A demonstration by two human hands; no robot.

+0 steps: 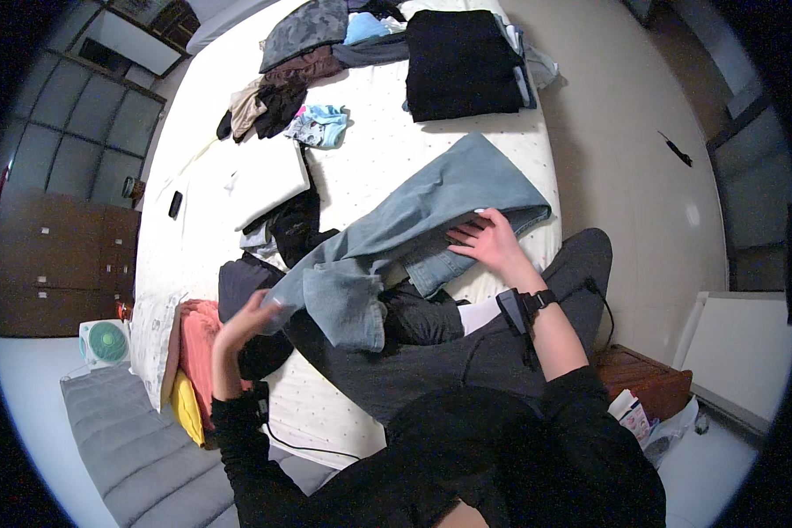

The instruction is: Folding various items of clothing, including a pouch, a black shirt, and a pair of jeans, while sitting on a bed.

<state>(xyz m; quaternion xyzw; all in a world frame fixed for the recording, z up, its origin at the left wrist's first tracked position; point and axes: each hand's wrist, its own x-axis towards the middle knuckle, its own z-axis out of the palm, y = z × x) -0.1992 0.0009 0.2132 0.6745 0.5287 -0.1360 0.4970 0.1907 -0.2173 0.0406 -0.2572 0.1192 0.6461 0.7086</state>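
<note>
A pair of light blue denim jeans (429, 191) lies partly folded across the bed and over my crossed legs, its wide end towards the right edge of the mattress. One pale hem (346, 307) hangs over my dark grey trousers (422, 369). My left hand (244, 323), blurred, grips the far left end of the denim beside a dark bundled garment (244, 284). At the near edge of the wide end, my right hand (488, 244) has its fingers spread against the cloth, thumb at the upper layer's edge.
A folded black stack (465, 66) stands at the bed's far right. Beyond the jeans lie a white folded garment (270, 185), small light blue clothes (320, 125), a camouflage garment (307, 33) and a small black object (175, 204). A coral plush item (200, 343) and a yellow cloth (187, 409) sit left.
</note>
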